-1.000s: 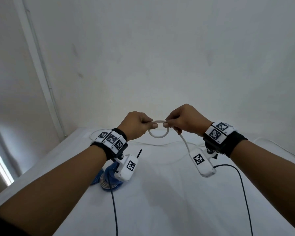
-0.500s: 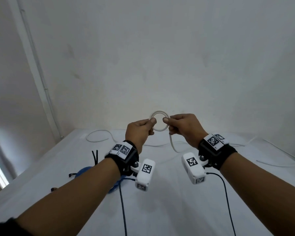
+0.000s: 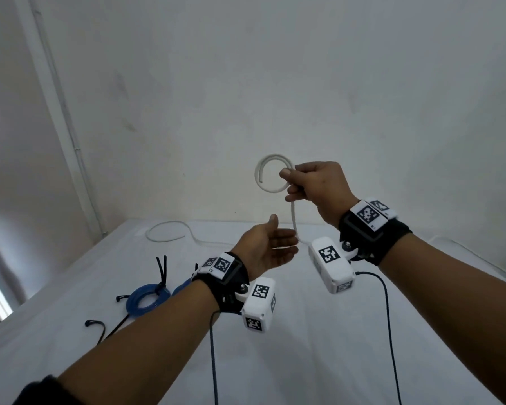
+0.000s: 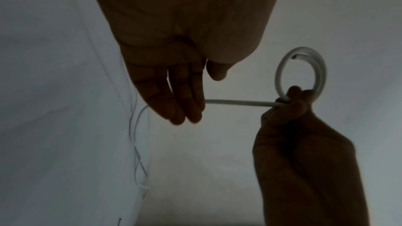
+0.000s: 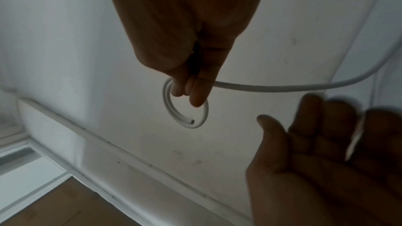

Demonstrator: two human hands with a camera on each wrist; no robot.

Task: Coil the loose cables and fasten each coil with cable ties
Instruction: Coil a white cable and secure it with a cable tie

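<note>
I see my right hand (image 3: 316,188) pinching the white cable (image 3: 293,220) at its small raised loop, the free length dropping straight down past my flat, spread left hand (image 3: 268,248), the nearer one, onto the bed (image 3: 304,346).

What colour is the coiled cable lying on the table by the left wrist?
Blue; the blue coiled cable shows best in the head view.

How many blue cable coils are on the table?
2: one blue coil, black tie around it; a second coil beside it, mostly hidden behind the left wristband.
</note>
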